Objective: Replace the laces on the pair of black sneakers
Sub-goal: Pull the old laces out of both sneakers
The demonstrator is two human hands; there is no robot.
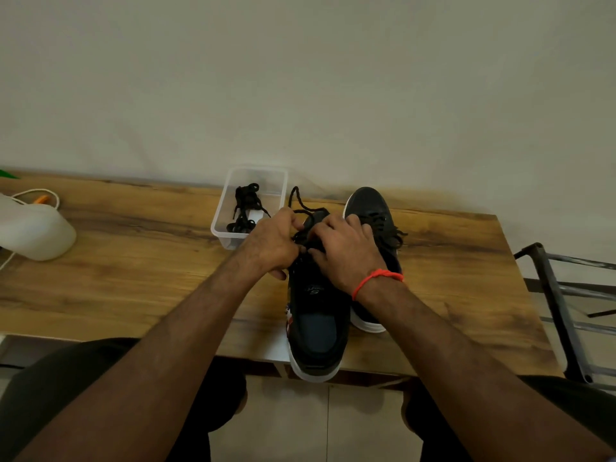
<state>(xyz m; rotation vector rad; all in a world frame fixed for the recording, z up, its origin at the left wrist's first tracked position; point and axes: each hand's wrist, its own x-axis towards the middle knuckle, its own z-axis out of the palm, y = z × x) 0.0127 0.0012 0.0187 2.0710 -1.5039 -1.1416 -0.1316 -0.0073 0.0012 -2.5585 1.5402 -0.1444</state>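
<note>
Two black sneakers (316, 321) stand side by side on the wooden surface (133, 271), and we note the left hand (271, 243) and right hand (346, 251) with fingers pinching the near shoe's lace (300, 203) (spare laces (245, 208) lie in a clear tub (220, 225) just beside).

Your two black, white-soled sneakers sit side by side, toes away from you, the near sneaker (316, 328) overhanging the surface's (133, 261) front edge with its black lace (297, 199) loose, the far sneaker (373, 208) laced, and spare black laces (245, 208) bundled alongside.
</note>
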